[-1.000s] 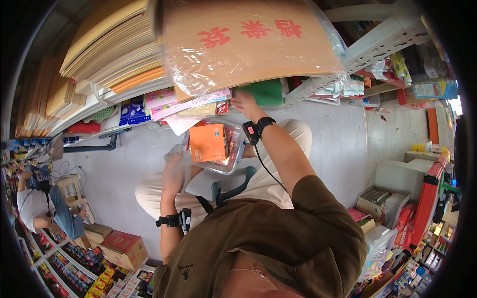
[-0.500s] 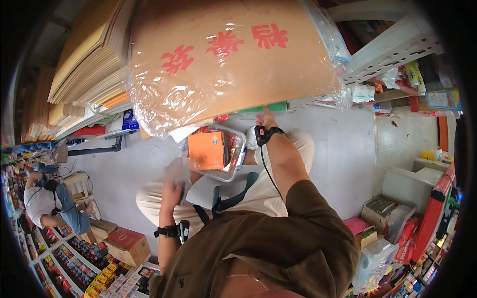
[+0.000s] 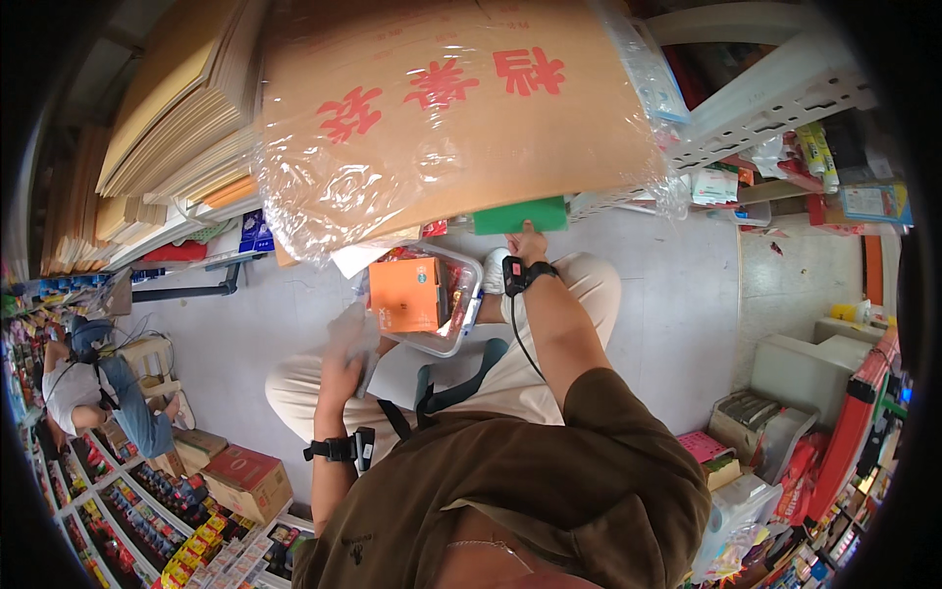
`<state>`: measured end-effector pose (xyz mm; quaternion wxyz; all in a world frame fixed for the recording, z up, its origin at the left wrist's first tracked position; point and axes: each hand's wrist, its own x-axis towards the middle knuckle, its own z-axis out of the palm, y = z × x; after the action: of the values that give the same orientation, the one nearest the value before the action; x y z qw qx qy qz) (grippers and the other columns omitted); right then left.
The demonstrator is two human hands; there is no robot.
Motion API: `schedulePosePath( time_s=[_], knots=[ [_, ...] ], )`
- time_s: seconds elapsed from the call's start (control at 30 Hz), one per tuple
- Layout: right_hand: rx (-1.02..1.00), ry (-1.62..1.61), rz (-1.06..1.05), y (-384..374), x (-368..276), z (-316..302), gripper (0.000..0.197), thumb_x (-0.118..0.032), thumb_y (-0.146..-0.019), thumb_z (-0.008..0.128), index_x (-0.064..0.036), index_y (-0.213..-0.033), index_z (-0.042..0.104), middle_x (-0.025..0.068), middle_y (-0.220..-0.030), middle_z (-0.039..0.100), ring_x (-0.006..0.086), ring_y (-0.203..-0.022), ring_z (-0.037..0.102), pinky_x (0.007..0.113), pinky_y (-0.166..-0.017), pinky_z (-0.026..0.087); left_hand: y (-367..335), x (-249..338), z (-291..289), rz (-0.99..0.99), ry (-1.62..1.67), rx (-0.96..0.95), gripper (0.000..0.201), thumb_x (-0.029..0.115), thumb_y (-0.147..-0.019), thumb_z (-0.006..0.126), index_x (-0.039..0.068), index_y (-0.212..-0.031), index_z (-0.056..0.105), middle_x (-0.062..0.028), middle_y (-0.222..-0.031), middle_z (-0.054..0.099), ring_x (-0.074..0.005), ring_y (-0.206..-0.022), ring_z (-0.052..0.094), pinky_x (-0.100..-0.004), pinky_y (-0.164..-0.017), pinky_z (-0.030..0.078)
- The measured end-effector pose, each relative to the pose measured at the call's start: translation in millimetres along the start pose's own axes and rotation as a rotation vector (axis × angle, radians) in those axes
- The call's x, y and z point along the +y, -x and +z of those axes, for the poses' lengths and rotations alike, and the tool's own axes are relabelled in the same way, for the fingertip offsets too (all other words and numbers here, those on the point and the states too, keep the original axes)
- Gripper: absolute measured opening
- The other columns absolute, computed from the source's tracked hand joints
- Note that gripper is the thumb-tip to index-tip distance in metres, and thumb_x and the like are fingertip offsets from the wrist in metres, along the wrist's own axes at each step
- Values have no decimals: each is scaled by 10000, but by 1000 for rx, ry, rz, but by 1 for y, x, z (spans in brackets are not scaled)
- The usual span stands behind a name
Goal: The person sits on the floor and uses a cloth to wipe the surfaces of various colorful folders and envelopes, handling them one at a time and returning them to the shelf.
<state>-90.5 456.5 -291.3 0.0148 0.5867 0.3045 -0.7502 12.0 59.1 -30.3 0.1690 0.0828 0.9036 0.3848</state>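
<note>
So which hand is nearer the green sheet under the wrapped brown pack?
Right. The right hand reaches up against the green sheet; the left hand is lower, beside the clear bin.

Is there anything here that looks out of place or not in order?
Yes. The plastic-wrapped pack of brown envelopes juts far out over the shelf edge, with its wrap loose and crumpled at the lower corner. The right hand reaches up beneath it, at a green folder. The clear bin of small goods sits tilted on the person's lap.
</note>
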Motion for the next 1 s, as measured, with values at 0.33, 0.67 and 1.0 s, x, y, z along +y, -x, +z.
schedulePosePath(
  time_s=[0.33,0.67,1.0],
  knots=[
    [-330,-117,-309,139,-17,-26,234,-124,-893,544,-112,-1124,504,65,-993,599,227,-816,615,349,-710,548,-9,-12,12,160,46,32,505,-65,-752,553,34,-1248,550,-231,-1304,511,-362,-1277,442,-384,-1076,326],
    [-537,302,-434,294,-46,-159,305,-143,-920,542,-61,-1210,498,81,-1086,616,199,-844,637,340,-663,544,-25,16,27,289,190,239,474,-43,-793,557,59,-1255,542,-209,-1331,498,-353,-1255,464,-393,-1055,362],
    [-881,687,-245,314,5,-122,293,-161,-930,563,-42,-1195,526,37,-1051,622,139,-858,626,289,-673,540,-15,111,58,660,119,-12,603,-49,-734,559,86,-1318,490,-168,-1474,347,-364,-1341,351,-451,-1106,296]
  ],
)
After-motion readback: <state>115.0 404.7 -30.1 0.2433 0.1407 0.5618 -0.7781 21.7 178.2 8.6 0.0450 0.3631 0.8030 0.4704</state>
